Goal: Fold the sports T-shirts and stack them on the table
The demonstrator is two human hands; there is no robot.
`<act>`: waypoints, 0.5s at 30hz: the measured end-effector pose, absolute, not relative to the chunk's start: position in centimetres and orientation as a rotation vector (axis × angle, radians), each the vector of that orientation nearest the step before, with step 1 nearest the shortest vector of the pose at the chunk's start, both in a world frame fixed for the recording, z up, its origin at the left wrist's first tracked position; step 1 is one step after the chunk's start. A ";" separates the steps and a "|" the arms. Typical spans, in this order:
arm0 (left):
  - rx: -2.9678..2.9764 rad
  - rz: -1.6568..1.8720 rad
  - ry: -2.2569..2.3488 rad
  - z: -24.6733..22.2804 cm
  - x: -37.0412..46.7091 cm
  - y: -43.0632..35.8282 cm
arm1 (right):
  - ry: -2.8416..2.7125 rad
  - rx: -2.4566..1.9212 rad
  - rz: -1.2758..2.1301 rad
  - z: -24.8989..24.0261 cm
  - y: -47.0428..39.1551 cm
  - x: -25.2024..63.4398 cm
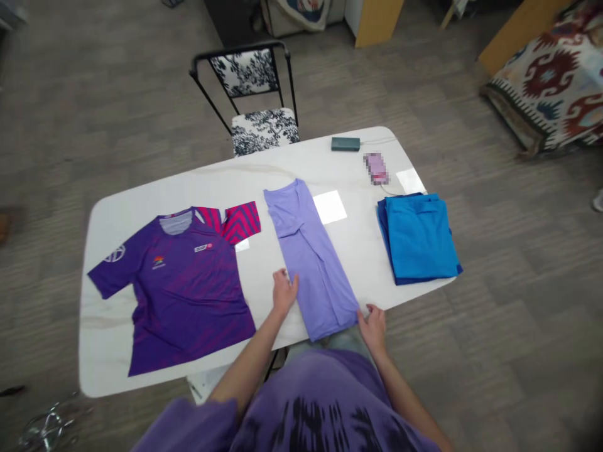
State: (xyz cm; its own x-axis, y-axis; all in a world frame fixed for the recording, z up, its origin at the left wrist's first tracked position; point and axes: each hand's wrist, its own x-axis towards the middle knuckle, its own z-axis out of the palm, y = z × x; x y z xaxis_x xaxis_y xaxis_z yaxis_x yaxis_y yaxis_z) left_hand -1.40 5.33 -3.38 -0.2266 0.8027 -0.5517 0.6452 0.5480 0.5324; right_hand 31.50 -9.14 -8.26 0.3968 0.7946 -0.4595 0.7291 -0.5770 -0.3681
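A lavender shirt (313, 263) lies folded into a long narrow strip on the white table, with one sleeve folded over its upper part. My left hand (284, 294) is beside the strip's left edge, thumb and fingers apart, with nothing visible in it. At the lower right corner of the strip, my right hand (374, 326) touches the fabric with its thumb side, fingers apart. To the left, a purple jersey (188, 295) with a pink-striped sleeve is spread out flat, front up. On the right sits a stack of folded blue clothes (419, 238).
The white table (108, 339) has rounded corners. Near its far right end lie a dark green box-shaped device (345, 144) and a pixelated pink phone-like object (376, 169), with a cable. A black-framed chair (264, 129) with a patterned seat stands at the far side.
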 end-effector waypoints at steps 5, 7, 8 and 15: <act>0.957 0.204 1.887 0.2 1.9 -9.2 | -1.564 -2.325 1.138 -5.8 -8.4 31.6; 0.897 0.246 1.889 1.0 4.2 -11.3 | -1.616 -2.203 1.229 -4.6 -8.3 31.7; 0.863 0.270 1.892 1.4 5.2 -11.9 | -1.631 -2.153 1.254 -4.0 -8.4 31.8; 0.573 0.534 1.740 4.8 8.7 -15.0 | -1.685 -1.891 1.373 0.2 -9.6 34.3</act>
State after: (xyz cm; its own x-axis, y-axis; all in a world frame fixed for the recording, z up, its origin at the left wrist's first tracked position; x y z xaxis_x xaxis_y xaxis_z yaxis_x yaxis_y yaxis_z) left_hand 8.72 -15.01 4.79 -0.2110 0.6285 -0.7487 0.1001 0.7757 0.6231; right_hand 34.27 -9.64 0.23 -0.1193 0.8775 -0.4646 0.6321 -0.2937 -0.7171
